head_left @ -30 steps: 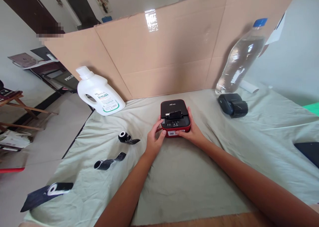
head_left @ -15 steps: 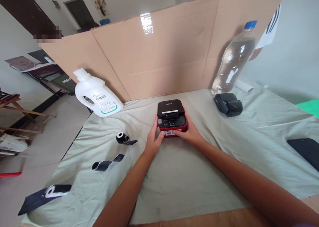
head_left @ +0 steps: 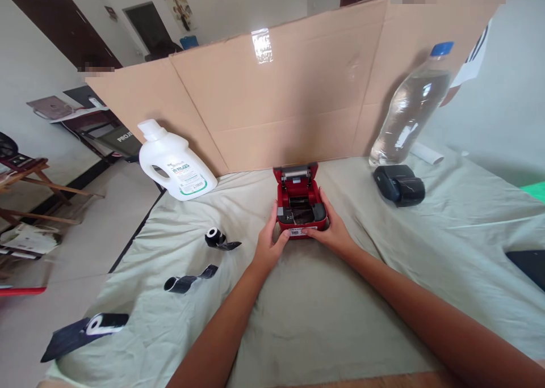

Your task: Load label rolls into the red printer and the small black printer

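Note:
A small red and black label printer sits on the green cloth in front of me, its lid raised at the back. Inside the red bay lies a dark roll, partly in shadow. My left hand grips the printer's left side, thumb at the front edge. On the opposite side, my right hand holds it with the fingers along the edge and the thumb by the white front label. Left of my hands lie a small black roll, a curled black strip and a larger unwound black roll.
A white detergent bottle leans at the back left against the cardboard panel. At the back right stand a tall clear bottle and a black device. A dark flat object lies at the right edge.
The printer's lid has swung up from closed, exposing the red inside. Both hands still hold its sides. The whole view has shifted slightly, so objects appear farther right.

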`<state>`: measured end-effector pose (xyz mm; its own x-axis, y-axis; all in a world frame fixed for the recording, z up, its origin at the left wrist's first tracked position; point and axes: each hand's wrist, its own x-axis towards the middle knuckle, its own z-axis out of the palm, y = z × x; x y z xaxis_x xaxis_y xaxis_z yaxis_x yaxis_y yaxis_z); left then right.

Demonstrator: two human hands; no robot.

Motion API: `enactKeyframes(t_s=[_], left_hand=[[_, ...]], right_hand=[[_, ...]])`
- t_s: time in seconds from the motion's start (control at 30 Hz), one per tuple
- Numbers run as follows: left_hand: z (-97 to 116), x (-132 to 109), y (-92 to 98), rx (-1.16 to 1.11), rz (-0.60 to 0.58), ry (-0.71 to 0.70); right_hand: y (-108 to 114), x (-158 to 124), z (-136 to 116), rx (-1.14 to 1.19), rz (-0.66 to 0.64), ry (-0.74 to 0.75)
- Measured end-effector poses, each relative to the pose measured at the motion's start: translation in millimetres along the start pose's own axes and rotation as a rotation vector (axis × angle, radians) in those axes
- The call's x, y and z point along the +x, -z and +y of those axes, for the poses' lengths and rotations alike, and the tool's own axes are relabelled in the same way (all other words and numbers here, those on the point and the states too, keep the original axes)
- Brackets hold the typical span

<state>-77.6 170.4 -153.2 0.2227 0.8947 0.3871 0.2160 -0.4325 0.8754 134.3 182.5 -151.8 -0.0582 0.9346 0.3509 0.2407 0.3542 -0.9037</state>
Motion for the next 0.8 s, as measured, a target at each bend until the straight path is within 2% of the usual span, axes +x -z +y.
enactKeyframes(t_s=[0.3,0.43,0.5,0.6,0.67,0.8], left_hand=[[2,1,0.5,-0.055,0.011,0.022],[3,1,0.7,-0.073,0.011,0.031],[2,1,0.8,-0.078,0.02,0.029],[-1,2,0.6,-0.087,0.033,0.023],[-2,2,0.3,-0.091,0.037,0.017],[-2,2,0.3,-0.104,0.042,0.003]], right_hand=[[1,0,0,-0.035,-0.001,0.01],[8,-1,-2,-0.019,0.006,0.084],[15,5,-7,-0.029,0.016,0.113],[28,30,-23,-0.165,0.011,0.062],[34,55,-36,-0.362,-0.075,0.026],[28,105,-61,-0.816,-0.457,0.105]])
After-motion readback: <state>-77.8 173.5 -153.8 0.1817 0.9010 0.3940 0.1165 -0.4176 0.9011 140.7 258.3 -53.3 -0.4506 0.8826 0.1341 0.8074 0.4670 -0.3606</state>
